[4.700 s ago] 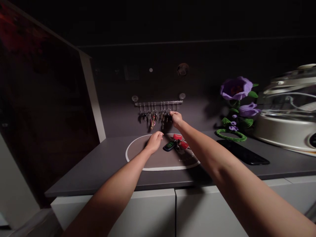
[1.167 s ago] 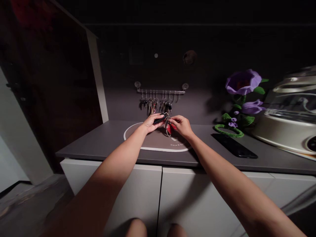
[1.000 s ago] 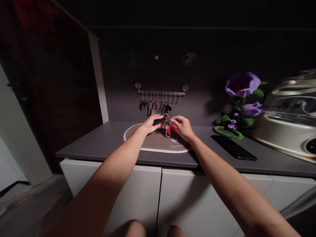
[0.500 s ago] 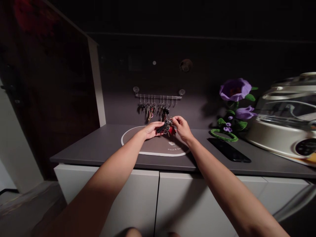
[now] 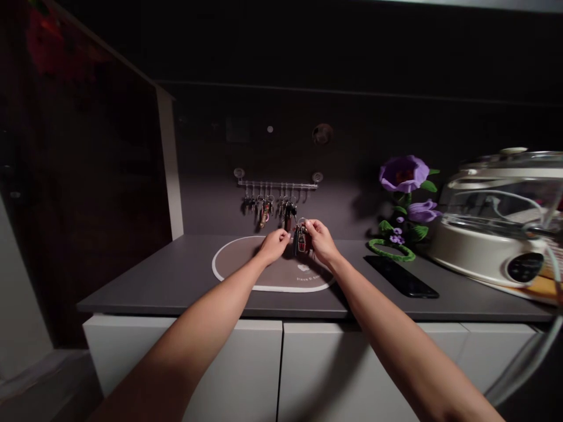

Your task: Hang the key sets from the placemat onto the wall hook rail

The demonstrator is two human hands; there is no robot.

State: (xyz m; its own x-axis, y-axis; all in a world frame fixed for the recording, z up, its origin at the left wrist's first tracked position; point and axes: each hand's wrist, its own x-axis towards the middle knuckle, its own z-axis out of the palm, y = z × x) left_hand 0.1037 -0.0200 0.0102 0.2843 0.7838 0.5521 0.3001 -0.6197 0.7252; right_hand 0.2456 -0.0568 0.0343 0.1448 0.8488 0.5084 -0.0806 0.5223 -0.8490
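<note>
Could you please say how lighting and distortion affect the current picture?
In the head view: dim light, upper background nearly black; a shadow across the cabinet door; apparent wide-angle stretching of the right forearm; key bunch in right hand too dark for detail.

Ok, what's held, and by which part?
The right hand holds a key bunch by its top ring; whether the left hand holds anything is unclear.

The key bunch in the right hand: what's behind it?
Behind the key bunch, parts of the oval mat and dark wall show. What the bunch and right hand cover can't be seen.
</note>
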